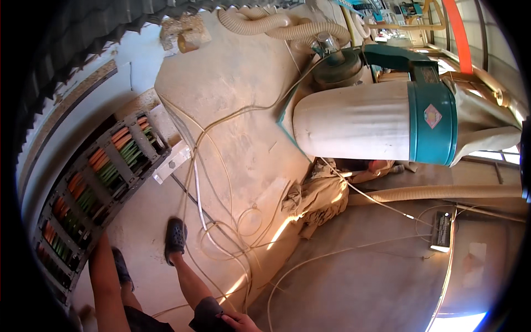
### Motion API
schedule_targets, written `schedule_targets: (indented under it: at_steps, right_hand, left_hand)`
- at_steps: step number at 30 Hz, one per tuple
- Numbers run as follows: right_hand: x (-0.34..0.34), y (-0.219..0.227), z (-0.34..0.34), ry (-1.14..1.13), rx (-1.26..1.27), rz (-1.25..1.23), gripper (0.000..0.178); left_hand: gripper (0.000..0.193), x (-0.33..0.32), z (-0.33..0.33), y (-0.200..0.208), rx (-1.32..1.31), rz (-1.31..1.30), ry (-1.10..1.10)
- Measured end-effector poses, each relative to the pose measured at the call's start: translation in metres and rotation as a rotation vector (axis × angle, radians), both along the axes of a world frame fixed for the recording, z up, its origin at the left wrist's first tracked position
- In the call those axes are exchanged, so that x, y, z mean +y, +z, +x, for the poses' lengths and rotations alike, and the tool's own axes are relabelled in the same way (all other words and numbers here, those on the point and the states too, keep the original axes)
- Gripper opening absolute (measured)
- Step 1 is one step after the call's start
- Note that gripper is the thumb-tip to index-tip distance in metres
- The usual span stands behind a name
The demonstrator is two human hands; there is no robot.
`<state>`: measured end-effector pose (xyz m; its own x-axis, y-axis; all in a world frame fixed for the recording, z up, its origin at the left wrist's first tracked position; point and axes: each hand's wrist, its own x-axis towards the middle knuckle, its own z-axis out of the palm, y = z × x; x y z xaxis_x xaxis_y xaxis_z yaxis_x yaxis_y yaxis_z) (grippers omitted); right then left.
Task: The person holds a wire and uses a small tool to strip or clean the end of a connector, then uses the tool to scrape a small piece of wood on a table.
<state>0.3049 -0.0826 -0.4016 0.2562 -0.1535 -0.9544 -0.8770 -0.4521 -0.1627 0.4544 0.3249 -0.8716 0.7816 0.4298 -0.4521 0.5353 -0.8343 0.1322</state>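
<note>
A long dark grey rack (117, 192) slants along the left side, its compartments packed with orange and green strips whose kind I cannot make out. My left forearm (106, 276) reaches up to the rack's lower edge. The rack hides my left hand there, fingers included. Low in the middle, only part of my right hand (241, 321) shows, beside the hem of my black shorts (210, 316). Its fingers look loosely extended, and no object shows in them.
Cables (221, 227) loop over the dusty floor beside my dark clog (176, 240). A dust collector with a white bag (354, 122) stands to the right, above crumpled brown cloth (323, 196). A ribbed hose (442, 192) and a black power strip (441, 229) lie farther right.
</note>
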Motion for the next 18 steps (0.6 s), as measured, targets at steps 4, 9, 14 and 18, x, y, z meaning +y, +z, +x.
schedule_targets:
  at_steps: [4,9,14,18]
  right_hand:
    - [-0.002,-0.016,-0.032,-0.007,-0.069,-0.011,0.028]
    - [0.0,-0.017,-0.044,-0.012,-0.106,0.007,0.028]
    - [-0.001,-0.017,-0.058,0.019,-0.095,-0.055,0.032]
    - [-0.006,-0.017,-0.069,0.05,-0.149,-0.053,0.035]
  left_hand:
    - [0.032,0.003,-0.009,-0.003,0.006,-0.007,0.015]
    - [0.031,0.006,-0.024,-0.005,-0.001,-0.015,0.019]
    - [0.031,0.006,-0.035,-0.011,-0.002,-0.024,0.006]
    - [0.031,-0.001,-0.046,-0.016,0.0,-0.067,-0.023]
